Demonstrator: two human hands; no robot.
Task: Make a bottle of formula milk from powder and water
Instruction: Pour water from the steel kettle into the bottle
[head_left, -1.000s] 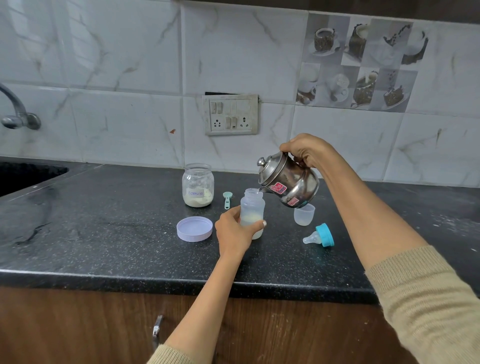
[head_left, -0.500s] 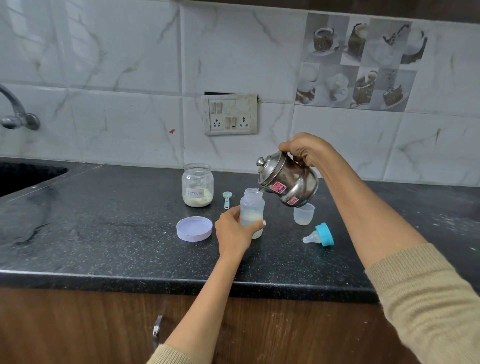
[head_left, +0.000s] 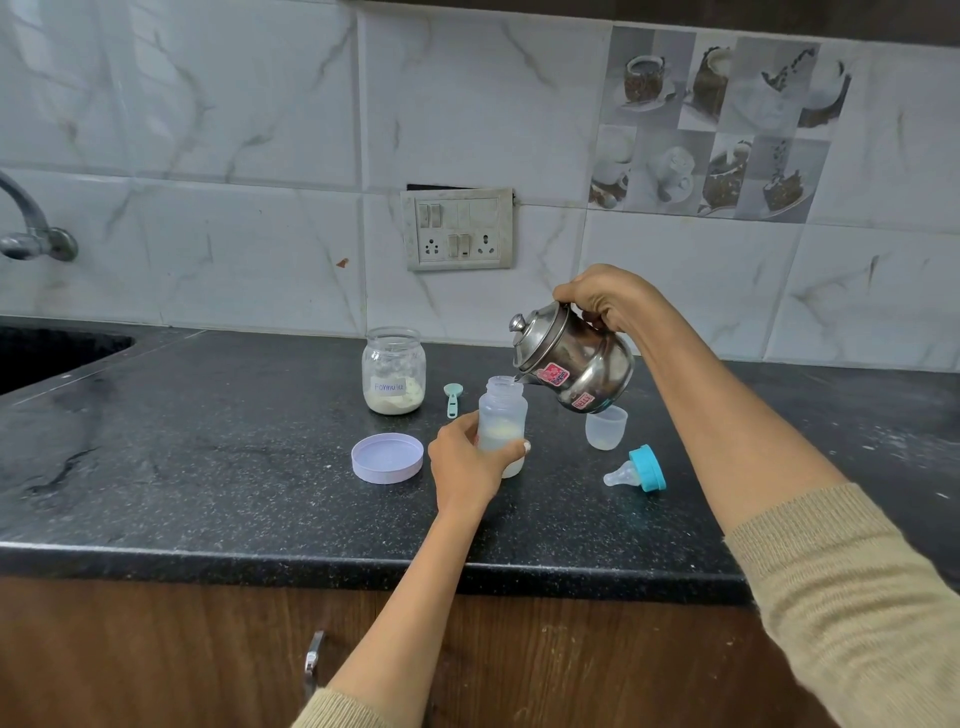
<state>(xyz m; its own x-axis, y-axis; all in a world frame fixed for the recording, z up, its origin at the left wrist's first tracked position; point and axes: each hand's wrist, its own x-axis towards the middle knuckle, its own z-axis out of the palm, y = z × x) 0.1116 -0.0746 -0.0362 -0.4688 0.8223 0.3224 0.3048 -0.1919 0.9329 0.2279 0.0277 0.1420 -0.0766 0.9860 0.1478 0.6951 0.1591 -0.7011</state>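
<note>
A clear baby bottle (head_left: 503, 410) stands upright on the black counter (head_left: 208, 467), with pale liquid and powder in its lower part. My left hand (head_left: 467, 465) grips its lower half. My right hand (head_left: 605, 297) holds a small steel kettle (head_left: 574, 364) by its handle, tilted left so the spout sits over the bottle's open mouth. An open glass jar labelled Formula (head_left: 394, 370) stands behind, a little powder in it. A small teal scoop (head_left: 452, 399) lies between jar and bottle.
The jar's lilac lid (head_left: 387, 458) lies left of the bottle. A clear bottle cap (head_left: 605, 427) and the teal-ringed teat (head_left: 638, 470) lie to the right. A sink (head_left: 47, 353) and tap (head_left: 31, 234) are at far left; a switch panel (head_left: 460, 228) is on the tiled wall.
The kettle has stayed tilted over the bottle mouth, barely shifting. Both hands hold their places.
</note>
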